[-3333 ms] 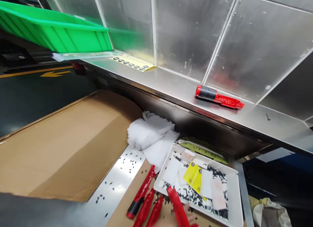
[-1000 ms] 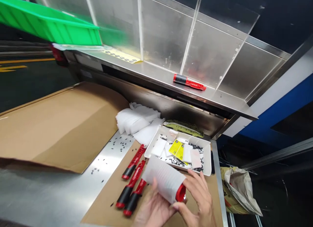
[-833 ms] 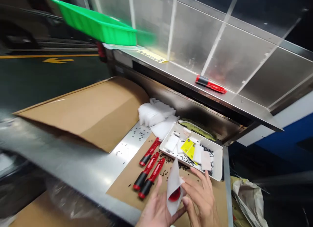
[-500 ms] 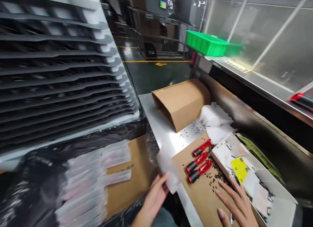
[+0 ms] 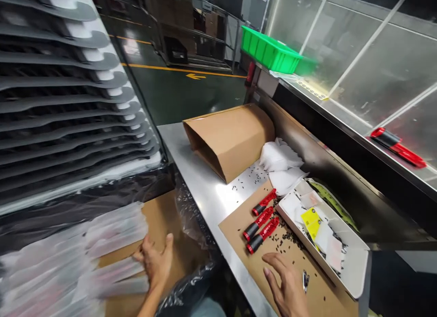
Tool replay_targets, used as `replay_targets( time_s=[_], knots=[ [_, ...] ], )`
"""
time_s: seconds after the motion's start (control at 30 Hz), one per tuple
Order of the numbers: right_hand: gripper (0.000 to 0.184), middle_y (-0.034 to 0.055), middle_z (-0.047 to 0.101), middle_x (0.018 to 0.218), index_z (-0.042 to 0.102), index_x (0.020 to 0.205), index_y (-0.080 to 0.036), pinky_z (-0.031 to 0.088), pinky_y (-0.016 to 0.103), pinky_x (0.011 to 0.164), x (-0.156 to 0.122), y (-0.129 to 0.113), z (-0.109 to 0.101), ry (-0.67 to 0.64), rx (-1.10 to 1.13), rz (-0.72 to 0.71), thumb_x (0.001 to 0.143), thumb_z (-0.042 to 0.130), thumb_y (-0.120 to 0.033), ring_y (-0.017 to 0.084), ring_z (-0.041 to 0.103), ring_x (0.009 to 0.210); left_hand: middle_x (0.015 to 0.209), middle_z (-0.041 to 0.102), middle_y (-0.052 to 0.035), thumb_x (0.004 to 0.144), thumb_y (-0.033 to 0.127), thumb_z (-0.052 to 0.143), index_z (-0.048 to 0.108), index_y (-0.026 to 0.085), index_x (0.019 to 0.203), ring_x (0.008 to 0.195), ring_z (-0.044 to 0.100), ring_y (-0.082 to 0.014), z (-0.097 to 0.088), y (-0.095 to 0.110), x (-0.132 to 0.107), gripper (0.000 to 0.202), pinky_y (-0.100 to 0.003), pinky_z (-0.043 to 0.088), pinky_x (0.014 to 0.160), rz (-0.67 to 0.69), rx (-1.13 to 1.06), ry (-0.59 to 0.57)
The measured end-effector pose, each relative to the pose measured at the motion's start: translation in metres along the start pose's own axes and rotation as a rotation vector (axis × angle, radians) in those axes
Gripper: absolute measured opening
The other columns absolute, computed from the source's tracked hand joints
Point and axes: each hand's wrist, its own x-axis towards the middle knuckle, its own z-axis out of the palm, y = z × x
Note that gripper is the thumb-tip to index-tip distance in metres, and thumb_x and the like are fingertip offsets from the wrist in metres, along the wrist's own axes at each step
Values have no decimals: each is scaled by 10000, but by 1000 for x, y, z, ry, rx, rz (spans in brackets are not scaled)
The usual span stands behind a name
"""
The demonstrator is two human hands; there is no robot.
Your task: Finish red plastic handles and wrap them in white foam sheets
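Note:
My left hand (image 5: 157, 262) is open, thumb spread away from the fingers. Its fingertips are at the end of a white translucent sleeve (image 5: 119, 269) in the box on the left; whether they touch it, I cannot tell. Several similar sleeves with reddish contents lie in rows beside it, blurred. Over the brown cardboard sheet on the bench, my right hand (image 5: 285, 285) is open and holds nothing, fingers loosely bent. Just beyond it lie three red-and-black tools (image 5: 261, 226), side by side. A small shiny metal piece (image 5: 305, 280) rests right of that hand.
A white tray (image 5: 362, 271) holds packets and a yellow card (image 5: 310, 222). Small black pieces (image 5: 283, 237) are scattered nearby. Behind are white sleeves (image 5: 280, 157), a brown carton (image 5: 232, 139) on its side and a green bin (image 5: 269, 50) on the shelf. Stacked grey layers (image 5: 68, 103) rise at left.
My left hand has moved left from the bench edge to the box and let go of the white sleeve. My right hand has drawn away from the tray. The view has turned right.

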Motion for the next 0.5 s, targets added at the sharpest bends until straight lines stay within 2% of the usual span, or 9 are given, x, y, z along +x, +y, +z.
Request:
replay_targets(
  time_s=[0.07,0.1,0.17,0.27,0.33,0.4,0.5],
  knots=[
    [280,65,736,980,693,1025,-228,562,236,817,-4,0,1,17,44,80,982,447,-354,181,724,900,1211,568,-86,888,478,536,456,280,1309,1190,480,-340,37,10,-14,472,-490,326,1062,114,103,-9],
    [274,64,734,967,689,1023,-224,559,233,808,-6,1,2,16,56,96,980,448,-346,177,723,889,1104,615,-78,819,468,642,555,283,1208,1121,527,-341,59,14,-23,439,-451,362,1035,181,148,-88],
    [261,61,734,955,684,1026,-220,559,227,778,-11,6,3,21,64,118,974,454,-333,171,723,863,1059,676,-92,695,414,777,705,283,1010,1110,548,-356,104,20,-40,349,-425,347,1054,318,223,-276],
    [266,52,738,950,689,1016,-229,568,228,736,-22,20,5,102,23,220,959,459,-351,168,724,838,1310,624,-148,649,288,787,732,274,1088,1267,448,-410,156,18,-55,442,-484,255,1114,456,310,-461],
    [295,58,744,951,700,1013,-226,576,236,701,-34,34,3,204,-32,334,947,459,-382,174,729,815,1350,605,-164,698,236,710,735,260,1103,1300,412,-419,174,10,-56,406,-525,216,1121,503,349,-534],
    [338,78,747,977,704,1037,-206,580,254,678,-46,50,-5,299,-103,464,945,444,-402,189,732,814,1298,643,-168,772,239,612,753,265,1057,1285,418,-418,181,0,-53,319,-564,189,1114,529,377,-579],
    [408,130,718,1101,673,1136,-149,567,316,794,-57,81,-32,424,-224,700,969,388,-387,232,708,963,1187,700,-156,826,287,548,771,306,981,1248,445,-407,184,-9,-46,271,-593,146,1109,552,388,-618]
  ],
)
